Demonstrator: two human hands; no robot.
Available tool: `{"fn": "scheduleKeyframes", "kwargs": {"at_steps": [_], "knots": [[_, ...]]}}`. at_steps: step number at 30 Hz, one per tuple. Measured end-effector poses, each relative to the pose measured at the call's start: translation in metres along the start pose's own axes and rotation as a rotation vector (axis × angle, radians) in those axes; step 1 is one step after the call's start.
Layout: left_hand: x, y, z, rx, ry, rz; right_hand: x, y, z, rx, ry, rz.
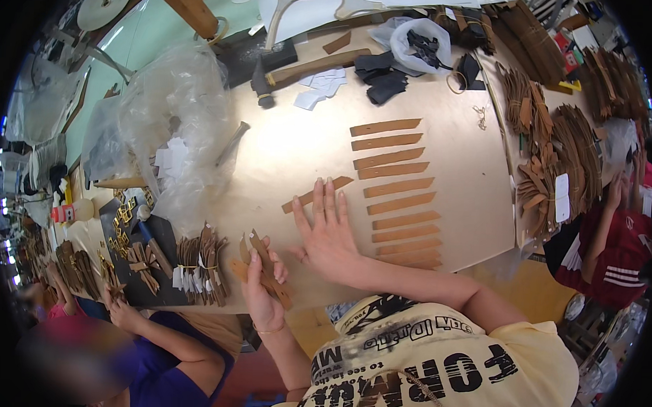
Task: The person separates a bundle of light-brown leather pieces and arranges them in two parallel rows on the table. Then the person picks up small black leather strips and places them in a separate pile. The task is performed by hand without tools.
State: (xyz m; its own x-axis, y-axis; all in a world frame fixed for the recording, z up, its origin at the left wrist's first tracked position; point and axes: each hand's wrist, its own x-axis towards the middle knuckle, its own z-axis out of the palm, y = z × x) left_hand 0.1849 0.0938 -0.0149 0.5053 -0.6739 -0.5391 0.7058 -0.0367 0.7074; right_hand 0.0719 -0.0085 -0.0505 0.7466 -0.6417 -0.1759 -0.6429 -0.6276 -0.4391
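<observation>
Tabletop (pixel 471 158) beneath outstretched right-hand fingers (pixel 330 204)

The right hand (pixel 328 236) covers part of the tan strip (pixel 342 182) at the centre. Toward 7 o'clock, the left hand (pixel 267 295) masks the middle of its held strips (pixel 282 294), so their number cannot be told. A co-worker's head (pixel 83 360) at 8 o'clock is blurred. The gold buckles (pixel 124 212) at 9 are too small and jumbled to count. At 10, the crumpled plastic bag (pixel 175 105) clouds whatever lies behind it. The top edge crops the pale disc (pixel 104 5) near 10:30; the bottom edge cuts the yellow shirt (pixel 491 396) at 5.
</observation>
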Motion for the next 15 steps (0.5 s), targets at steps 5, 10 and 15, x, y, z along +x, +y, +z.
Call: {"fn": "scheduleKeyframes", "kwargs": {"at_steps": [5,10,15], "knots": [[-0.006,-0.006,-0.001,-0.018,-0.039,0.01,-0.008,0.0,-0.006,-0.013,0.063,-0.088],[-0.006,-0.006,0.004,-0.016,-0.044,0.005,-0.006,0.012,-0.002,0.013,0.039,-0.057],[-0.002,-0.011,0.02,0.059,-0.001,0.034,-0.016,0.007,-0.001,0.068,-0.008,-0.011]]}}
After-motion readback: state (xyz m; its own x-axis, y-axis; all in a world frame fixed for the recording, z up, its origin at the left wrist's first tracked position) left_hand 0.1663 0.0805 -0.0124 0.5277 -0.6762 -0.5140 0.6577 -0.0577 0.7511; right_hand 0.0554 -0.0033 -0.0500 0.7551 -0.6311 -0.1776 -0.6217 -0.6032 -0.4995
